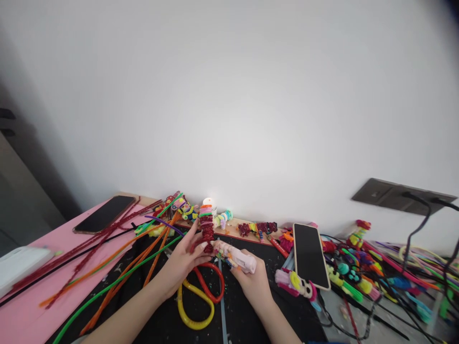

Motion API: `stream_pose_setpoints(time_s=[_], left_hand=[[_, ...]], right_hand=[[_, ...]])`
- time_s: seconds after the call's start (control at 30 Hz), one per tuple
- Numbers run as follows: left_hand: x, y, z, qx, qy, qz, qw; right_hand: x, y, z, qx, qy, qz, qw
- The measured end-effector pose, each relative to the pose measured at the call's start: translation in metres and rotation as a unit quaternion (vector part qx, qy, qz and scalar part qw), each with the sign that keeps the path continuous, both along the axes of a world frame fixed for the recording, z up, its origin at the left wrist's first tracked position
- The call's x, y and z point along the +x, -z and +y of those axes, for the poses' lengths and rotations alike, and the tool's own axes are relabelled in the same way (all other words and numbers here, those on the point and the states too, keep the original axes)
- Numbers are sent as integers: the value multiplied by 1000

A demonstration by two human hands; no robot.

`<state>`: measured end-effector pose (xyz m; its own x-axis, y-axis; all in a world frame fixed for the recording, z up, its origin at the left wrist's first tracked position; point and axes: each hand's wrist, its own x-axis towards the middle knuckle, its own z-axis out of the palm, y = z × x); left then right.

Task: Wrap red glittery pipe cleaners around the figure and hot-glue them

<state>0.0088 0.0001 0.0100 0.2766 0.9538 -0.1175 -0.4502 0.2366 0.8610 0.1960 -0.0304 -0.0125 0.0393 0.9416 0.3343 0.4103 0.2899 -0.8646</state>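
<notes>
My left hand (182, 260) grips a figure wound from dark red glittery pipe cleaner (207, 229), with pink, green and orange bands near its top, held upright. In my right hand (253, 282) is a pale pink glue gun (244, 259), its nozzle end pointing left at the figure's lower part. Whether the nozzle touches the figure, I cannot tell. Just below both hands lie a red loop handle (221, 286) and a yellow loop handle (196, 327), seemingly of scissors, on the black mat (240, 320).
Left of my hands, loose pipe cleaners (118, 282) spread over a pink surface (32, 317) with a dark phone (103, 214). Finished-looking figures (258, 228) line the wall. At right are a white-edged phone (311, 255), a pink-and-purple figure (296, 285), cables and a wall socket (401, 196).
</notes>
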Motion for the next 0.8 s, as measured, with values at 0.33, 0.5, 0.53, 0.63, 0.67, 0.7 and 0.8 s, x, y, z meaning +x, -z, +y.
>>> stream_pose_setpoints(time_s=[0.33,0.5,0.53,0.63,0.67,0.7,0.8], left_hand=[[0,-4,-1,4,0,11,1000],[-1,-2,-1,5,-2,-1,1000],[-1,-1,-1,4,-7,0,1000],[-2,0,-1,5,-11,7,1000],[-2,0,0,8,-7,8,1000],[-2,0,0,13,-3,8,1000],[-3,3,2,22,6,7,1000]], right_hand=[[0,2,0,-13,-1,5,1000],[0,4,1,-19,6,9,1000],[0,4,1,-18,8,7,1000],[1,4,1,-15,15,4,1000],[1,5,1,-15,16,4,1000],[2,5,1,-15,16,3,1000],[3,5,2,-15,16,1,1000]])
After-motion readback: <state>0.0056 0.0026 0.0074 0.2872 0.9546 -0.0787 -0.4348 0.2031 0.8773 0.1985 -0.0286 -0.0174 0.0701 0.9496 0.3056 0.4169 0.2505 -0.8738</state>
